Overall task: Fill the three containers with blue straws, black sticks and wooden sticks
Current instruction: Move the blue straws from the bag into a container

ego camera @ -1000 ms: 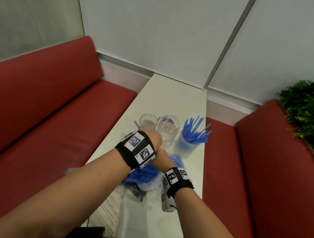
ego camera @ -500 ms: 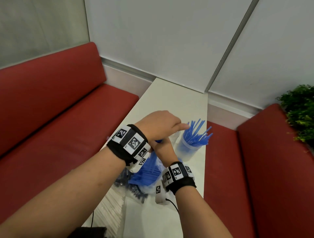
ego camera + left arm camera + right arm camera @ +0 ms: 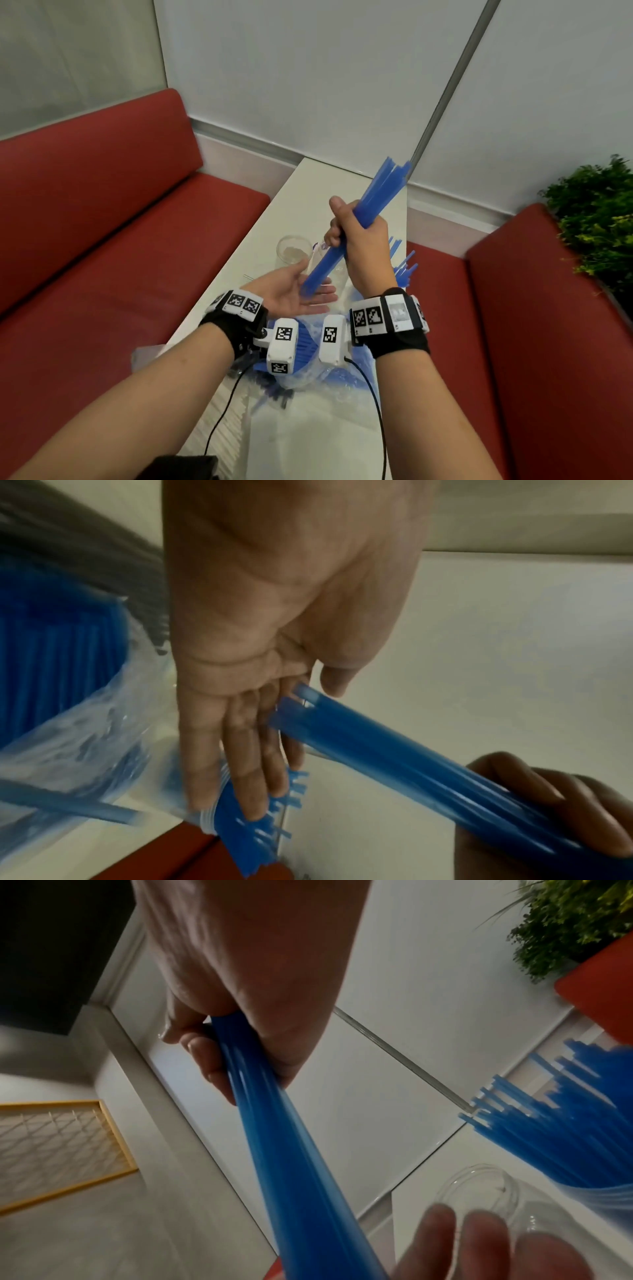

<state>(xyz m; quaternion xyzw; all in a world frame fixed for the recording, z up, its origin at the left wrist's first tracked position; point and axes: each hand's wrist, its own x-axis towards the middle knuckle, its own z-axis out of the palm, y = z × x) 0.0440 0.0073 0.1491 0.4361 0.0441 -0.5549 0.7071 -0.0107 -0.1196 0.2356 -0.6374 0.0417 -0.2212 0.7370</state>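
One bundle of blue straws (image 3: 359, 226), tilted, is clamped in the right hand's (image 3: 364, 246) grip above the counter (image 3: 308, 438); its lower ends touch the flat, spread left hand (image 3: 294, 291). Beyond stand a clear glass (image 3: 293, 253) and a straw-filled container (image 3: 582, 1150).

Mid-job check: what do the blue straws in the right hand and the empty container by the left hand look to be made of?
Blue straws: likely plastic, smooth, slightly translucent, glossy streaks in the right wrist view. Empty container: clear and see-through with a bright rim; glass or hard clear plastic, can't tell which.
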